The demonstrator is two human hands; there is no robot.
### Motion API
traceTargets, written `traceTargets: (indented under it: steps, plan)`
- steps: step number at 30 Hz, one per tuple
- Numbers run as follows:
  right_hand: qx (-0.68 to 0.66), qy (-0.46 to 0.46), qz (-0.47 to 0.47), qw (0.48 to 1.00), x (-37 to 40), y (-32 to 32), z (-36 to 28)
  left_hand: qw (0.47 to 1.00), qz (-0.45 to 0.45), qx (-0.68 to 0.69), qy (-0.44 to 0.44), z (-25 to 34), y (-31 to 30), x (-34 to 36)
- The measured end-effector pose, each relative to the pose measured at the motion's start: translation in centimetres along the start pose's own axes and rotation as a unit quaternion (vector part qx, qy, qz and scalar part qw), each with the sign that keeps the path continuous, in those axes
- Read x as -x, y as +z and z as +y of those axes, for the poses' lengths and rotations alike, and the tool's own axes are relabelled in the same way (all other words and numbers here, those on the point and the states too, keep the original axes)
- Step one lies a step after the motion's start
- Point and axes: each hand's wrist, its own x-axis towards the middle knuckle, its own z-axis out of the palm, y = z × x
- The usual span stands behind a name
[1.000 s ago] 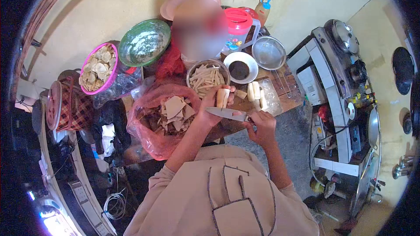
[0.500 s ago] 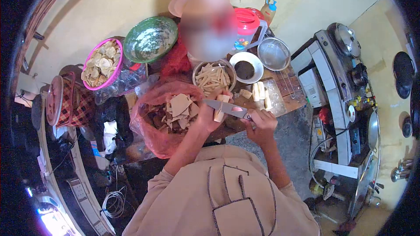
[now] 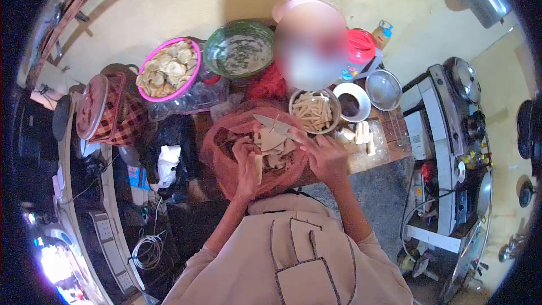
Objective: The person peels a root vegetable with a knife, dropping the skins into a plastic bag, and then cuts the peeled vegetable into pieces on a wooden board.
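My right hand (image 3: 328, 159) grips a kitchen knife (image 3: 276, 126) by its handle. The blade points left over an open red plastic bag (image 3: 217, 130), and a thin pale sliver seems to cling to it. Inside the bag lie pale flat peelings (image 3: 274, 149). At the near left part of the bag, my left hand (image 3: 246, 164) is closed around a pale peeled root piece (image 3: 259, 169), partly hidden by the fingers. Beyond the knife stands a metal bowl (image 3: 337, 114) of pale cut sticks (image 3: 313, 110). More peeled pieces (image 3: 363, 133) lie on a board (image 3: 384, 142) to the right.
A pink basket (image 3: 199, 62) of round pale slices, a green bowl (image 3: 237, 51) and a red-lidded jug (image 3: 361, 45) line the back. A white bowl (image 3: 364, 101) with dark contents and a strainer (image 3: 384, 91) are right. The stove (image 3: 446, 113) stands further right.
Both hands have moved from beside the board to over the red bag. The knife has come away from the root piece, which my left hand still holds. The view has shifted.
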Motion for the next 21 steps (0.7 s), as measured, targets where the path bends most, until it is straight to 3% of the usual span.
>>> traceTargets:
  steps: [1, 2, 3, 8, 10, 12, 13, 14, 16, 18, 20, 21]
  plan:
    - [0.023, -0.024, -0.036, 0.999, -0.2, 0.6, -0.5, 0.988, -0.042, -0.115, 0.094, 0.3, -1.9, -0.2]
    - [0.005, -0.015, -0.061, 0.998, -0.4, 1.6, -1.1, 0.991, -0.064, -0.074, 0.096, 0.8, -2.7, 0.4]
    - [-0.020, 0.008, -0.076, 0.997, -0.4, 2.4, -1.6, 0.991, -0.086, -0.031, 0.097, 1.8, -3.2, 0.7]
    - [-0.105, 0.108, -0.104, 0.983, -0.3, 4.9, -4.1, 0.937, -0.153, -0.302, 0.083, 3.7, -5.6, -0.6]
    - [-0.021, 0.027, -0.020, 0.999, -0.5, 5.4, -4.2, 0.928, -0.146, -0.337, 0.065, 4.1, -6.1, -1.2]
    - [0.004, 0.026, -0.021, 0.999, -0.6, 5.2, -4.8, 0.911, -0.171, -0.373, 0.033, 3.9, -6.6, -1.7]
    - [-0.012, 0.066, -0.065, 0.996, -0.5, 4.7, -5.6, 0.902, -0.184, -0.391, 0.017, 3.8, -6.8, -2.0]
    - [-0.028, 0.107, -0.108, 0.988, -0.4, 4.4, -6.0, 0.886, -0.191, -0.422, 0.032, 3.8, -6.9, -2.2]
    - [-0.033, 0.091, -0.135, 0.986, 0.1, 4.7, -5.7, 0.850, -0.205, -0.480, 0.064, 3.9, -6.8, -2.7]
    - [-0.023, 0.067, -0.128, 0.989, 0.7, 5.2, -5.0, 0.769, -0.166, -0.587, 0.191, 3.0, -7.1, -3.4]
    - [-0.007, 0.052, -0.104, 0.993, 1.1, 5.4, -4.4, 0.807, -0.126, -0.540, 0.203, 2.6, -7.2, -4.0]
    - [-0.003, 0.054, -0.101, 0.993, 1.3, 5.3, -4.3, 0.880, -0.107, -0.438, 0.147, 3.3, -7.1, -4.3]
